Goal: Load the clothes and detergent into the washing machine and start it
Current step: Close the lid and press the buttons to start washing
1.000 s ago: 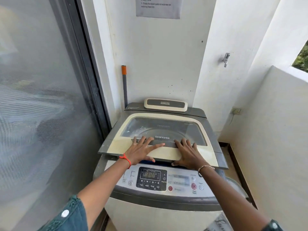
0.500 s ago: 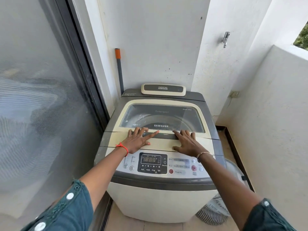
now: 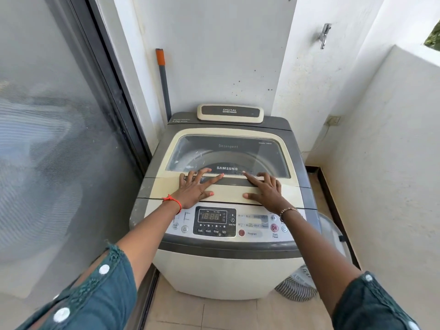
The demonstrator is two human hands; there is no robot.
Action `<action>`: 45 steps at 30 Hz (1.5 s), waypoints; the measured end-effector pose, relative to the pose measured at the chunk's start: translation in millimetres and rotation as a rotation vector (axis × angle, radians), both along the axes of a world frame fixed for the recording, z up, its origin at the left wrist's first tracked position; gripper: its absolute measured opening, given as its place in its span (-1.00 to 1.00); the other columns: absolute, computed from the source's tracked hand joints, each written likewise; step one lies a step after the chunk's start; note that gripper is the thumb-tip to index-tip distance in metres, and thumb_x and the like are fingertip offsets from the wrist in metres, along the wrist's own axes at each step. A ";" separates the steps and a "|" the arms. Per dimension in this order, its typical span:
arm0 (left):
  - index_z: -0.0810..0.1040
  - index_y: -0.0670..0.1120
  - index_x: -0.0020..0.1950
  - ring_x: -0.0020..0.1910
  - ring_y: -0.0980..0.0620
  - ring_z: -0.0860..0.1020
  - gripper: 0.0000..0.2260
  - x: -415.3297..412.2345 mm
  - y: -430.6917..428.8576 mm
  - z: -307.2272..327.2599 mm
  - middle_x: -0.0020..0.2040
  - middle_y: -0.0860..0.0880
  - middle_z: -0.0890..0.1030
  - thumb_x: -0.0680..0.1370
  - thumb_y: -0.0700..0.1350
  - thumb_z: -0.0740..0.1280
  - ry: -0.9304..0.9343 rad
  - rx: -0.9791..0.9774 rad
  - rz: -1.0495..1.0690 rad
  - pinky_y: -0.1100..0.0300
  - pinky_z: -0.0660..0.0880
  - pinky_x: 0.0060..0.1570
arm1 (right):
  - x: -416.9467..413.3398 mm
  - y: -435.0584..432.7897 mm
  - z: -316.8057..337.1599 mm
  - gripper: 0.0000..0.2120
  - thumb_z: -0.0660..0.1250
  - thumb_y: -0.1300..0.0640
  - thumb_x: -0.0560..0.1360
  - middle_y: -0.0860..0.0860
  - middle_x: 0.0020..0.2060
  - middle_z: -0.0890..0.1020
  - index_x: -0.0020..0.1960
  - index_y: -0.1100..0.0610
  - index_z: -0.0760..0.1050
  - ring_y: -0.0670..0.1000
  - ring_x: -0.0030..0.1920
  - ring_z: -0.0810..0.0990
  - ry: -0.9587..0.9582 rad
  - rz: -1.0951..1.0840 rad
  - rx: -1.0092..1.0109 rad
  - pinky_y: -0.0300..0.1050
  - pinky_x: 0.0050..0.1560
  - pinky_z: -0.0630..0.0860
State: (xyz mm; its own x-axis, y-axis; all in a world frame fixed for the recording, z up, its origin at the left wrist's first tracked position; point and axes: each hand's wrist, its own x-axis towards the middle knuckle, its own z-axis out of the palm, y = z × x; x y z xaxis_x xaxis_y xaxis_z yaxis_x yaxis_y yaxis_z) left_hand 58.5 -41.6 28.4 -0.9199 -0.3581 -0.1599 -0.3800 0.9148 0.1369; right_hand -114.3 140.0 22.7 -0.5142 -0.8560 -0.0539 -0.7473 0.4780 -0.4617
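Left hand [image 3: 194, 189] and right hand [image 3: 266, 190], fingers spread flat, press on closed cream-and-grey top-loading washing machine lid [image 3: 228, 189]; lit control panel [image 3: 215, 221] just below wrists.

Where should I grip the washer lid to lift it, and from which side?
Grip the lid at its front edge, where the dark recess runs between the left hand and right hand. Come from the front, above the control panel; the lid lies flat and shut, and its hinge probably sits at the back.
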 end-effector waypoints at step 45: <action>-0.32 0.31 0.42 0.48 -0.19 -0.24 0.02 3.1 1.3 13.3 0.52 0.08 -0.25 0.26 0.37 0.39 -0.143 0.147 0.012 -0.31 -0.27 0.36 | -0.3 105.5 -20.6 -0.02 0.47 0.10 0.36 0.07 0.51 -0.03 0.49 -0.09 -0.17 0.17 0.49 -0.04 -0.433 -0.265 -0.085 0.22 0.46 0.02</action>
